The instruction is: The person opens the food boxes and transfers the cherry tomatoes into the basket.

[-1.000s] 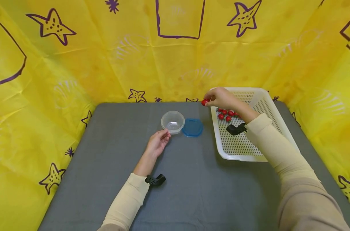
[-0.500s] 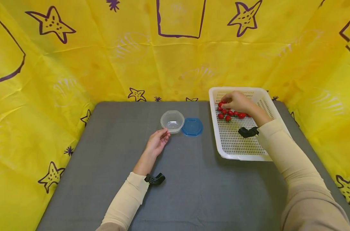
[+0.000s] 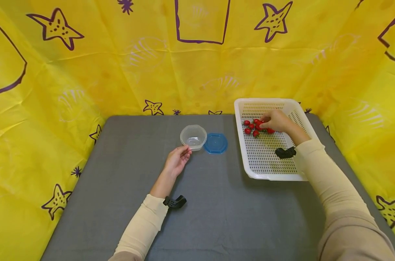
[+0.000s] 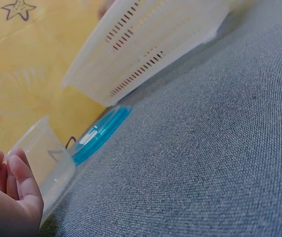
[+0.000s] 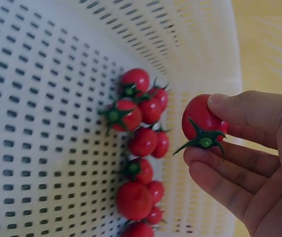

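My right hand (image 3: 278, 121) is inside the white basket (image 3: 246, 159), over its far part. It pinches a red cherry tomato (image 5: 196, 116) with a green calyx between thumb and fingers. Several more cherry tomatoes (image 5: 135, 200) lie in a cluster on the basket floor beside it, as the right wrist view shows. With thumb and fingertips, my left hand (image 3: 177, 162) pinches the near rim of a small clear plastic container (image 3: 184, 137), which stands upright on the table with nothing seen inside. A blue lid (image 3: 215, 143) lies flat just right of that container.
The grey cloth-covered table (image 3: 210, 214) runs back to a yellow patterned curtain (image 3: 190, 79) that encloses it at the back and sides. The basket's raised walls stand at the table's right side, with the blue lid between basket and container.
My right hand, with a cherry tomato in it throughout, has moved from the basket's left rim rightward and down over the tomato cluster. My left hand stays at the container's rim.
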Available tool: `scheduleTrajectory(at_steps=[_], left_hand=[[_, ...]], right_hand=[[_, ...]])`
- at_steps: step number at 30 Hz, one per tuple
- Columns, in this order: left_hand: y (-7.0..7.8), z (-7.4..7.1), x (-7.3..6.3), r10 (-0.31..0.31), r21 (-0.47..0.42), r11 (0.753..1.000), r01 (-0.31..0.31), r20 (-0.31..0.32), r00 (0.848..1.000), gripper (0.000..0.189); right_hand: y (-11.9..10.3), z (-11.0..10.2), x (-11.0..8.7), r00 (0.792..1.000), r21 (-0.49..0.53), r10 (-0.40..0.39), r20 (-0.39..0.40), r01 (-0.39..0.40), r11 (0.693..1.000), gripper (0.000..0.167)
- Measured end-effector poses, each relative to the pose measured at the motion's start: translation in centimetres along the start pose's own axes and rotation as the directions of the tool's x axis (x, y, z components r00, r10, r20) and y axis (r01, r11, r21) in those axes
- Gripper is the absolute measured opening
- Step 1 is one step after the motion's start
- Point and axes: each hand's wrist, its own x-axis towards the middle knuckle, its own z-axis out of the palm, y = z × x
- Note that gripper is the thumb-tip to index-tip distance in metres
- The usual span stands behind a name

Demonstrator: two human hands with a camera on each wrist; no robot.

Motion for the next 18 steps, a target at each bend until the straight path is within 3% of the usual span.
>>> scheduleTrajectory(at_steps=[18], left_hand=[[0.0, 0.0, 0.0, 0.01, -0.018, 1.0, -0.01, -0.002, 1.0, 0.019]], right_hand=[[1.7, 0.9, 0.0, 0.998, -0.027, 0.041, 0.039, -0.04, 0.999, 0.029]])
